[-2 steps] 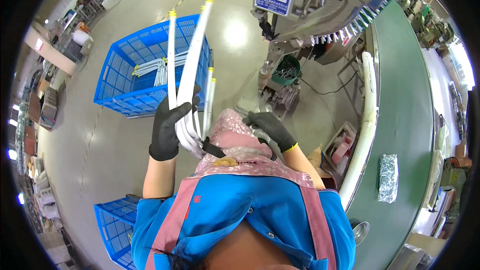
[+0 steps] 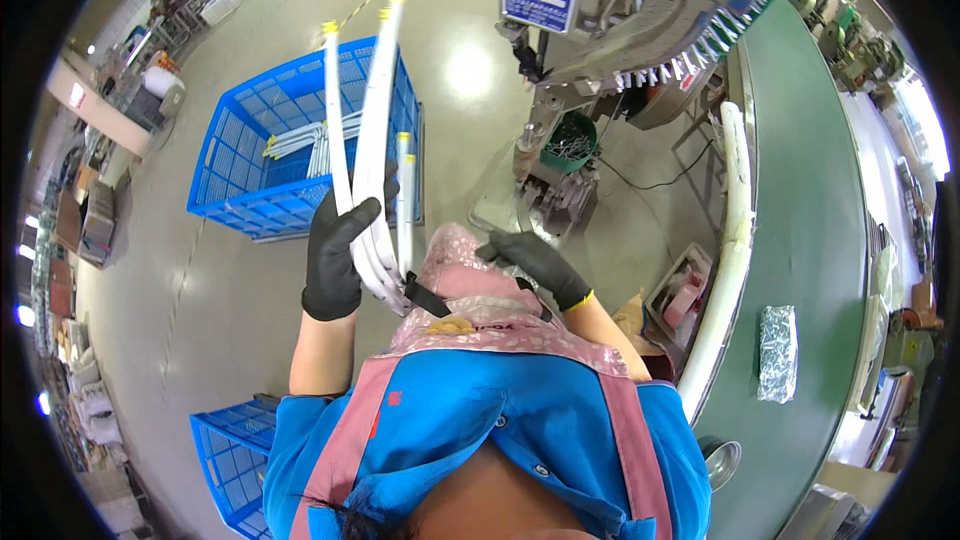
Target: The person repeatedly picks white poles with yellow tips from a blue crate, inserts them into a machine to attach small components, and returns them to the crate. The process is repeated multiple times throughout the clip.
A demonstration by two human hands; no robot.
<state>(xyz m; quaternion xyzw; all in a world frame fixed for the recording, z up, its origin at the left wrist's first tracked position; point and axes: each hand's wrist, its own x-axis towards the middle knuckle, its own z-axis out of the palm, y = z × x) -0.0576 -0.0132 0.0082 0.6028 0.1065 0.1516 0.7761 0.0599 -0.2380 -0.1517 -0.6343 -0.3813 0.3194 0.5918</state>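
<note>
In the black-gloved grip of my left hand is a bundle of several white bent tubes. Yellow caps show on their upper ends, and their curved lower part comes down beside my pink apron. My right hand, also in a black glove, is over the apron with its fingers stretched out to the left, and no object shows in it. Beyond the tubes stands a blue plastic crate with more white yellow-ended tubes lying inside.
A grey machine stands ahead on the right, with a green bowl of small metal parts below its head. A green worktable runs along the right and bears a silvery packet. Another blue crate is at the lower left.
The upper ends of the tubes have swung slightly left. My right hand has shifted a little and its fingers look straighter.
</note>
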